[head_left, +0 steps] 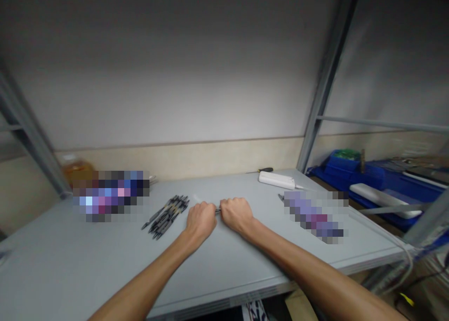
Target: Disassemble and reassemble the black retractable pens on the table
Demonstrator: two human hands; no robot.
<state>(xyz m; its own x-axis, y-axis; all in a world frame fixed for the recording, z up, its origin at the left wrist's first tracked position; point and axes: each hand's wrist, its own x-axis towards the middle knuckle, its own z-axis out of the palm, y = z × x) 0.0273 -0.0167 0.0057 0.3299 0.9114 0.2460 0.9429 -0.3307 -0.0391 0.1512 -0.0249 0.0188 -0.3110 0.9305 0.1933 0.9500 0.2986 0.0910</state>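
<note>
L hand (201, 222) and R hand (237, 214), fingers clenched round a slim pen-like rod (218, 210) over the worktop (217, 265), right of the pens (168, 215); prob. a twist/pull step, so next move needs steady grip w/ both.

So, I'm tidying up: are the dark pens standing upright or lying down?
Lying down: the dark pens rest on the table, overlapping in one pile.

Screwdriver (265, 170) and blue bins (338, 164) suggest a workshop.

pens (169, 215): on table (213, 272), left of hands (201, 220) | screwdriver (265, 170): table's rear, right
</note>
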